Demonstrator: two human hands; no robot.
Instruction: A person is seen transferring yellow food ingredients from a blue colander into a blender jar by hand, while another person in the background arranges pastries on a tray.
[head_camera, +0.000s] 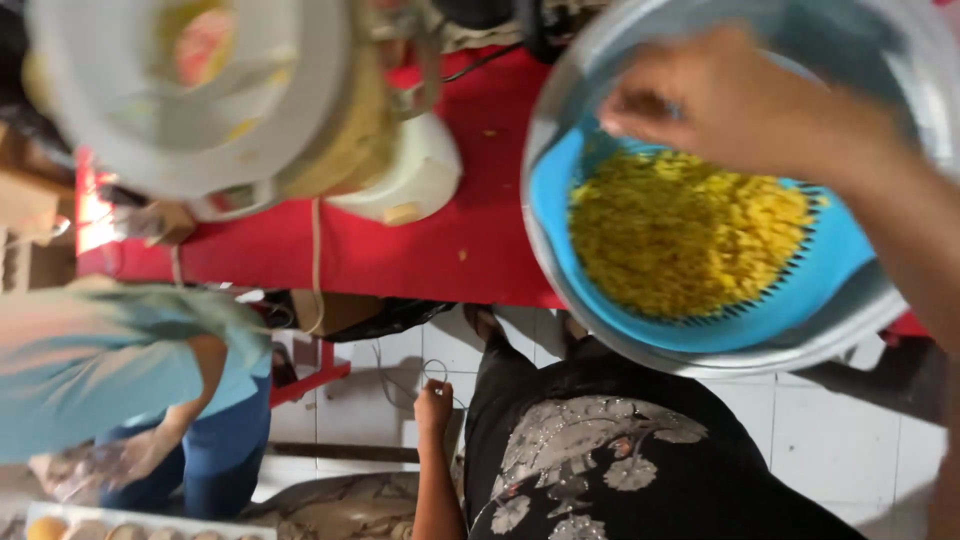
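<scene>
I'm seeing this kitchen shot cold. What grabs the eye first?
A heap of yellow grains in a blue colander fills the right side, set inside a metal bowl, with a hand reaching over its upper rim. Behind it runs a bright red table, with a blurred white appliance at upper left.

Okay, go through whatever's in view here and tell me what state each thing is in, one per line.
Blue strainer: holds yellow grains, sits inside the bowl.
Metal bowl: resting at the red table's edge.
Yellow grains: heaped in the strainer.
Right hand: over the strainer, fingers curled; grip unclear.
White appliance: blurred, standing on the red table.
</scene>
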